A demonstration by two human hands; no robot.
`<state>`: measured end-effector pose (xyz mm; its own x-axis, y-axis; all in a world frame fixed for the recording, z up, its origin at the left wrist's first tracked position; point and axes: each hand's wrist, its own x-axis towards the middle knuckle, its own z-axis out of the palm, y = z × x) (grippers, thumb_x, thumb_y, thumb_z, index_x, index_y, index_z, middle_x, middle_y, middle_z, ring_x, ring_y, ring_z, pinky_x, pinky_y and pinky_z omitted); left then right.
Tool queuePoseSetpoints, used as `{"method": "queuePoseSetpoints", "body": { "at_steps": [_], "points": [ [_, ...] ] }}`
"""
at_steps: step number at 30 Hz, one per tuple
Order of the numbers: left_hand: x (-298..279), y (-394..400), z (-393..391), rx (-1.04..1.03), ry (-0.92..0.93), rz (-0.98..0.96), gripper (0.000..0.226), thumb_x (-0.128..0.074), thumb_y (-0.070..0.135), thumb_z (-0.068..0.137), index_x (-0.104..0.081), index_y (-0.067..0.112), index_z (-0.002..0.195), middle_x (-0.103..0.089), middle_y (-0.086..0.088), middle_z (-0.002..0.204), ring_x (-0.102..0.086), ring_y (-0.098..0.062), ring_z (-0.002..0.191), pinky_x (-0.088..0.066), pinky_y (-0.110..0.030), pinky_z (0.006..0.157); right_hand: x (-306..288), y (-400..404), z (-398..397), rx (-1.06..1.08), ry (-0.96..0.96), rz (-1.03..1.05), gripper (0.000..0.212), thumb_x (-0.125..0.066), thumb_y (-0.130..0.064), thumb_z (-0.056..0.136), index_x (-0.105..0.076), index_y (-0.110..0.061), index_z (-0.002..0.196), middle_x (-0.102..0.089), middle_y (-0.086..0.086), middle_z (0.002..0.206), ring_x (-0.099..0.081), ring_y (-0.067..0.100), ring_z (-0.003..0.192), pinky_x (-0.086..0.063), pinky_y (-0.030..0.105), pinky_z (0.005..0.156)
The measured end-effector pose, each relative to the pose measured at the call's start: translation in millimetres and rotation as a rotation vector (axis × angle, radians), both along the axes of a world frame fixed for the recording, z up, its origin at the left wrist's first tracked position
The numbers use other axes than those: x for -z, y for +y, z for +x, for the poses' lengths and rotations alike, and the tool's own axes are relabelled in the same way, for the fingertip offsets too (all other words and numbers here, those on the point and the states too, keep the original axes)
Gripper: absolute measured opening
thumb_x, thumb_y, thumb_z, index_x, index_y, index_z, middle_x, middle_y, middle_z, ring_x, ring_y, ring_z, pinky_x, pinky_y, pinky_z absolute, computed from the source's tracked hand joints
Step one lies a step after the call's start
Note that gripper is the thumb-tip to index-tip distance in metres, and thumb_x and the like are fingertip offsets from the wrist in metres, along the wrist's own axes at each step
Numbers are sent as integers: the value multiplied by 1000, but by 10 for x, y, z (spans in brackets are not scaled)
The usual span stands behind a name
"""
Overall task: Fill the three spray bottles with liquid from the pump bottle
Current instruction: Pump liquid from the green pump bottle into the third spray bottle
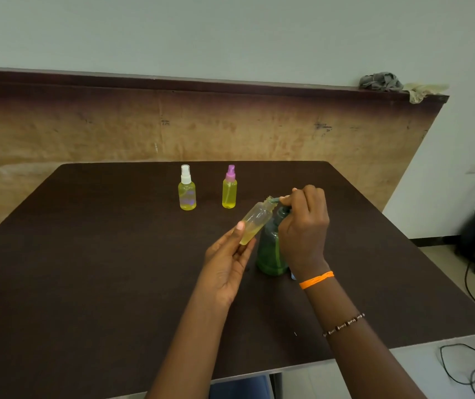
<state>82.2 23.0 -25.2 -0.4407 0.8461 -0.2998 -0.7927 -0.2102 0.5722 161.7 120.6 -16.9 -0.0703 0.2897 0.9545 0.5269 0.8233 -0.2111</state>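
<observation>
The third spray bottle (255,223), uncapped and only partly filled with yellow liquid, is held tilted above a dark table (86,269), its open neck raised toward the nozzle of the green pump bottle (270,249). The pump bottle stands upright on the table just beside it.

For a clean fill, the neck is best kept directly under the nozzle tip, and the pump pressed in slow, full strokes so nothing runs down the outside.

The left hand (227,263) is held palm up, the bottle's lower body gripped between thumb and fingers. The right hand (305,226) is arched over the pump head, its fingers curled and pressing down on it; an orange band is worn at the wrist.

Two capped bottles, one white-topped (187,191) and one pink-topped (229,191), stand filled farther back.
</observation>
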Motion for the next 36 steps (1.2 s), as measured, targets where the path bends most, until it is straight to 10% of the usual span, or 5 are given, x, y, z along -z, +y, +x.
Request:
{"method": "queuePoseSetpoints", "body": {
  "at_steps": [13,36],
  "points": [
    [6,9,-33,17,33,17,9,-58,10,88,-64,4,91,-73,-7,88,-66,-14,91,-55,-22,79,85,11,24,-37,3,13,41,-26,3,93,-61,3,71,-56,20,74,-41,24,72,-49,38,72],
    [35,39,-51,27,62,57,13,-58,11,88,-65,4,97,-70,-9,101,-64,-15,100,-54,-24,84,-75,-50,23,-66,-102,-21,8,-45,-7,71,-51,-3,67,-47,13,71,-38,25,68,-27,21,64]
  ]
}}
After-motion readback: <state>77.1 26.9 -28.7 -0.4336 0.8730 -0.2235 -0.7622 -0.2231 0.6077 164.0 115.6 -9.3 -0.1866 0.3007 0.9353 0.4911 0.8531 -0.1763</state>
